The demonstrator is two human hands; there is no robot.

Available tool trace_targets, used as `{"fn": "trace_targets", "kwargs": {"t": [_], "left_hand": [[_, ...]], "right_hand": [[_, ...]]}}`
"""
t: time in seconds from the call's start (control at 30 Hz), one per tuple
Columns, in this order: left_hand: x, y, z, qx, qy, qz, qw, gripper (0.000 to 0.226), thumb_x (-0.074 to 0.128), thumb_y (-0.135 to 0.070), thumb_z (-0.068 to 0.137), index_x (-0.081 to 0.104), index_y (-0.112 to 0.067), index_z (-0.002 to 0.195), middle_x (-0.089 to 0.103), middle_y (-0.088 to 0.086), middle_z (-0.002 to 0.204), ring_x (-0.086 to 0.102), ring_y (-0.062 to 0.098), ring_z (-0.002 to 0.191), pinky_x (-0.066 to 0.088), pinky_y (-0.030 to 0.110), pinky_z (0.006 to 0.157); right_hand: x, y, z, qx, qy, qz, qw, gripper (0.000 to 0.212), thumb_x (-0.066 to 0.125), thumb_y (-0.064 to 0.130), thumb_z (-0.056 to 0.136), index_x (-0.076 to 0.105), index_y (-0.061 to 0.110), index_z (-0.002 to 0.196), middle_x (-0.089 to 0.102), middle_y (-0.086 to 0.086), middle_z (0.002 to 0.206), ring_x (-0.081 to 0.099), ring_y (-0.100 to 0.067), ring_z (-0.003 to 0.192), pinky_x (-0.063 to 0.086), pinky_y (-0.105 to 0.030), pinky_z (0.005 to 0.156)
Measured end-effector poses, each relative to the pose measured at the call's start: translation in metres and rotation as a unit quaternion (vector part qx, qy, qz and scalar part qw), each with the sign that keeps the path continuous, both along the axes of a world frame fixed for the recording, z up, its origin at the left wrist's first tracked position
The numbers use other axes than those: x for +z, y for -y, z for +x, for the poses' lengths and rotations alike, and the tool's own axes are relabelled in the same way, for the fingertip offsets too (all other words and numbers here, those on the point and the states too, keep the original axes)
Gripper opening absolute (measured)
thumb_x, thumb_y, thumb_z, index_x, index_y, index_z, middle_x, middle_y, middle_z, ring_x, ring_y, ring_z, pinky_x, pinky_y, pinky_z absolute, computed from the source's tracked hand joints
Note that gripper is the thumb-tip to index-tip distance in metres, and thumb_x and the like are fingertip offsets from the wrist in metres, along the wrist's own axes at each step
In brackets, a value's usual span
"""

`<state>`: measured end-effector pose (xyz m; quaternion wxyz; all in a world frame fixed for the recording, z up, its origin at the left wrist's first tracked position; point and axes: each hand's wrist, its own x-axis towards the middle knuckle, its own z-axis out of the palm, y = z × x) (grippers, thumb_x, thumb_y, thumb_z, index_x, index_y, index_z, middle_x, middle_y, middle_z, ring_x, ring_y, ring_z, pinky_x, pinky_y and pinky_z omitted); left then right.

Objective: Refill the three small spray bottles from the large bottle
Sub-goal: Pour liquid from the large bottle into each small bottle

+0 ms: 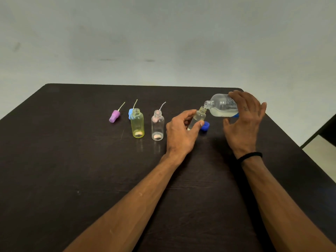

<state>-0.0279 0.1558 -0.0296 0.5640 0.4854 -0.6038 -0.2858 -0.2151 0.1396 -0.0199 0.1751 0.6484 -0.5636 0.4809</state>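
Here the left hand [181, 130] is gripping a tilted small bottle [197, 118] so its mouth meets the large bottle [221, 106], which the right hand [244, 117] is clasping and tipping on the desk's [72, 160] far right.

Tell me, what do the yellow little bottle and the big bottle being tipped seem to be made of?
The yellow bottle looks like tinted see-through plastic with a glossy finish: you can see its base through the wall. The large bottle, gripped by the right hand, is clear and shiny, liquid showing inside; plastic or glass, I cannot tell which.
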Motion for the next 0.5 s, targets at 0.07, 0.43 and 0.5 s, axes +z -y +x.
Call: {"fn": "trace_targets", "kwargs": {"t": [0.07,0.43,0.5], "left_hand": [[-0.0001,-0.0001,0.0,0.001,0.002,0.001,1.0,0.043,0.085,-0.024,0.089,0.073,-0.02,0.13,0.078,-0.009,0.114,0.07,-0.001,0.104,0.057,0.015,0.093],[-0.0007,-0.0007,0.0005,0.001,0.007,-0.001,1.0,0.044,0.085,-0.024,0.089,0.072,-0.02,0.131,0.077,-0.01,0.116,0.069,-0.002,0.104,0.054,0.011,0.091],[-0.0005,-0.0008,0.0006,0.002,0.011,-0.001,1.0,0.045,0.085,-0.024,0.089,0.072,-0.02,0.131,0.077,-0.011,0.117,0.068,-0.005,0.101,0.053,0.008,0.091]], "right_hand": [[-0.0001,0.0003,0.0,0.0,0.002,0.001,1.0,0.084,0.078,-0.01,0.069,0.06,0.02,0.145,0.056,-0.003,0.15,0.042,-0.023,0.148,0.014,-0.074,0.124],[-0.0006,0.0002,-0.0002,-0.001,-0.001,0.0,1.0,0.083,0.08,-0.009,0.07,0.059,0.021,0.145,0.056,-0.004,0.151,0.042,-0.024,0.148,0.014,-0.074,0.124],[-0.0009,0.0007,-0.0011,-0.001,-0.001,-0.001,1.0,0.084,0.079,-0.009,0.07,0.059,0.021,0.145,0.056,-0.003,0.151,0.042,-0.024,0.148,0.014,-0.074,0.124]]}}
